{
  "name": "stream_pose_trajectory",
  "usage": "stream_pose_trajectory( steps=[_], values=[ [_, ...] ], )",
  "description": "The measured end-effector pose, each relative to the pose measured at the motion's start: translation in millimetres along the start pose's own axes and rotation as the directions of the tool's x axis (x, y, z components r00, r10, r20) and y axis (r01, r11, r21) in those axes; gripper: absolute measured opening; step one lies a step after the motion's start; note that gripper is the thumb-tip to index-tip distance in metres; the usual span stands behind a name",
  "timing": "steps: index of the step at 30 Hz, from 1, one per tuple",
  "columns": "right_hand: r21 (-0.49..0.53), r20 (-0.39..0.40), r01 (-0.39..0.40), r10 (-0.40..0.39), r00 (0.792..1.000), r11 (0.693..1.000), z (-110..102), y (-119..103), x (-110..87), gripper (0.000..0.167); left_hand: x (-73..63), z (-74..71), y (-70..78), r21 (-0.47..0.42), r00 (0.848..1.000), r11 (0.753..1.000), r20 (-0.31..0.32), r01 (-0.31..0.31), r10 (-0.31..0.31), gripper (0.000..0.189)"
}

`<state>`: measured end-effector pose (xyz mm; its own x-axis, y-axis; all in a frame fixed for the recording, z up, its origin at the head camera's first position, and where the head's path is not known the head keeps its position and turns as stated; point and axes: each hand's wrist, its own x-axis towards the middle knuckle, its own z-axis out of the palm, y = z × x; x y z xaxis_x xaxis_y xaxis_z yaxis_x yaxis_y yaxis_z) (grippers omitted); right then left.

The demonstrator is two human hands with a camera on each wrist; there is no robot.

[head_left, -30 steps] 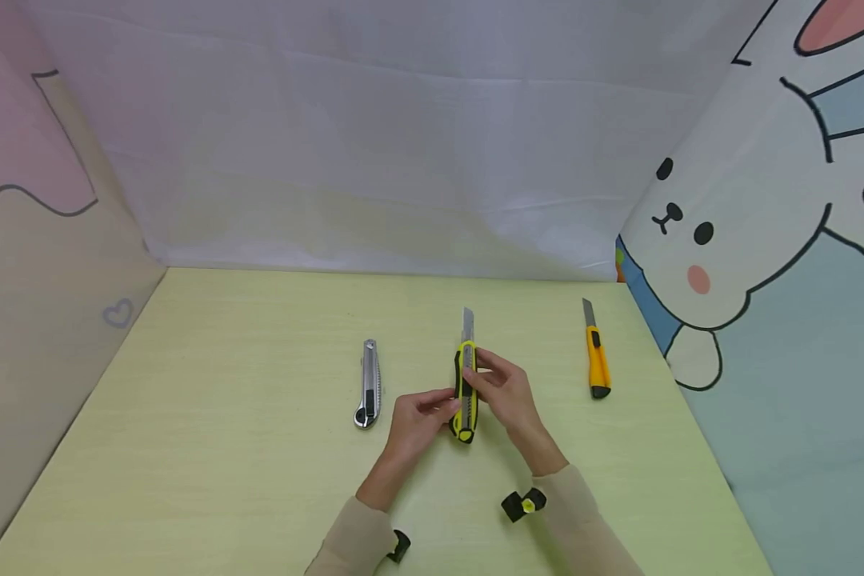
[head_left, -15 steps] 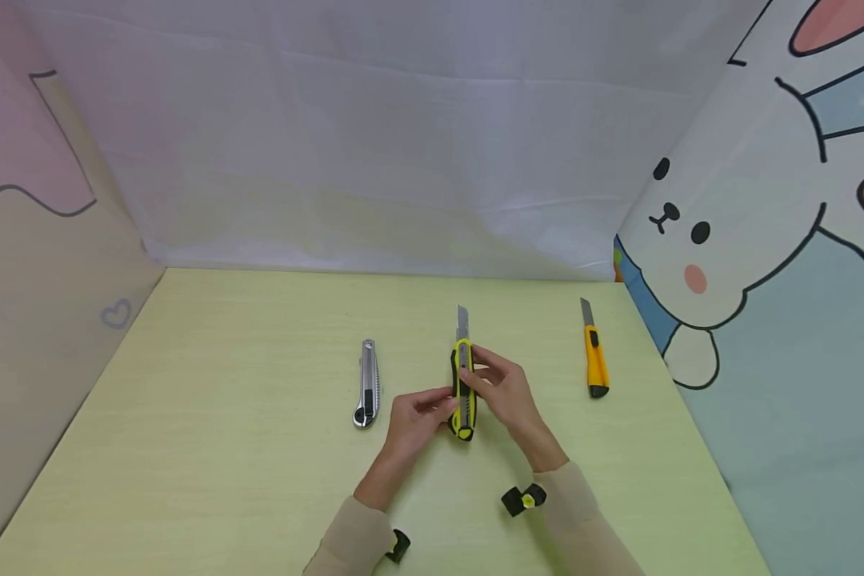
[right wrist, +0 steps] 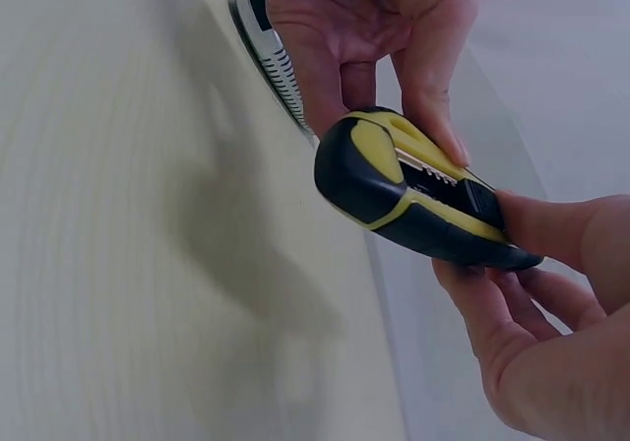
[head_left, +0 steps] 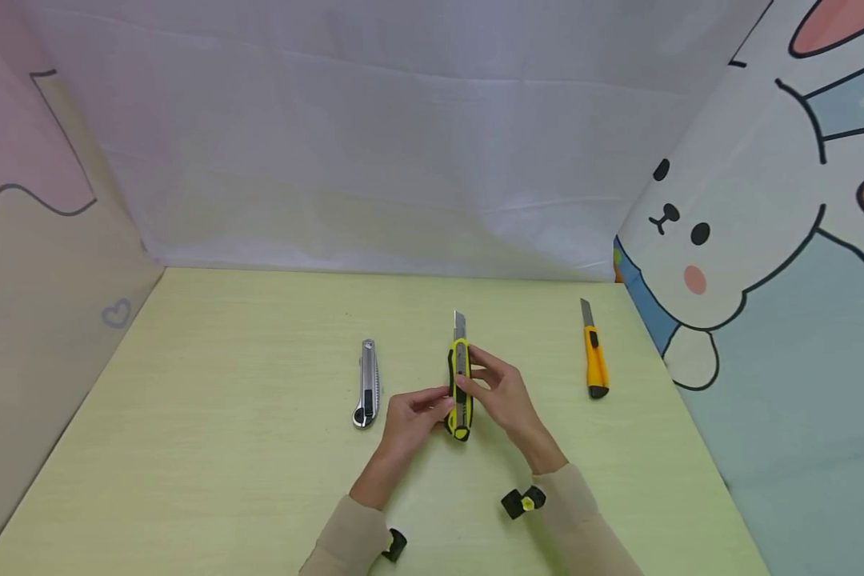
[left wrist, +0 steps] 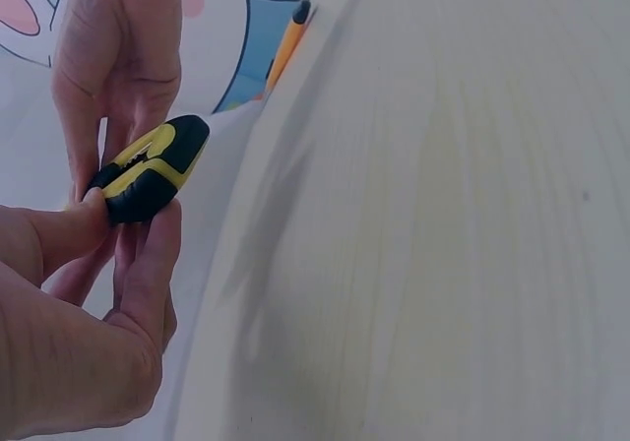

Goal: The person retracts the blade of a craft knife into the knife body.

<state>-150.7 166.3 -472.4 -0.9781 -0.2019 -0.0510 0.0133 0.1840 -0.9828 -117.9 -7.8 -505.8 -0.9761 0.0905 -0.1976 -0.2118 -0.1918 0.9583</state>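
Observation:
Both hands hold a yellow-and-black utility knife [head_left: 460, 392] above the table, its blade [head_left: 460, 324] extended and pointing away from the person. The left hand [head_left: 408, 422] pinches the lower handle from the left, thumb on top. On the other side, the right hand [head_left: 506, 398] grips the handle with its thumb at the black slider [right wrist: 482, 203], fingers underneath. In the left wrist view the handle's rounded butt end [left wrist: 187, 146] faces the camera. A silver utility knife [head_left: 367, 386] lies left of the hands, with no blade showing.
A yellow-orange utility knife [head_left: 596, 360] lies at the right of the pale wooden table [head_left: 223, 416], blade out. White cloth [head_left: 374, 176] hangs behind the table, and a rabbit-printed sheet [head_left: 763, 240] covers the right side.
The right thumb has moved back along the handle with the slider, and slightly less blade sticks out. Held knife and both hands have drifted a little left in the head view.

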Motion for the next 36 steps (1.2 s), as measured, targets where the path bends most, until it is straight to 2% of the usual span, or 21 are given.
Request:
stream_pose_trajectory(
  steps=[18, 25, 29, 36],
  values=[
    [-0.053, 0.067, 0.015, -0.011, 0.998, 0.998, -2.0, -0.5, -1.9, 0.070, 1.2, -1.6, 1.1, -0.040, 1.000, 0.999, 0.021, 0.019, -0.018, 0.030],
    [-0.026, 0.112, 0.032, -0.029, 0.993, 0.999, -4.3, -0.8, -3.9, 0.076, 2.7, -2.2, 3.0, -0.054, 0.998, 0.998, 0.037, 0.044, -0.042, 0.031],
    [-0.021, 0.098, 0.041, -0.039, 0.994, 0.999, -3.8, -0.2, -3.8, 0.076, 4.3, -2.8, 6.0, -0.056, 0.998, 0.997, 0.037, 0.044, -0.042, 0.031],
    [-0.052, 0.032, 0.000, 0.002, 0.999, 0.999, -0.2, 0.5, -3.9, 0.073, 5.6, -4.4, 5.9, -0.065, 0.999, 0.997, 0.035, 0.044, -0.042, 0.031]
  ],
)
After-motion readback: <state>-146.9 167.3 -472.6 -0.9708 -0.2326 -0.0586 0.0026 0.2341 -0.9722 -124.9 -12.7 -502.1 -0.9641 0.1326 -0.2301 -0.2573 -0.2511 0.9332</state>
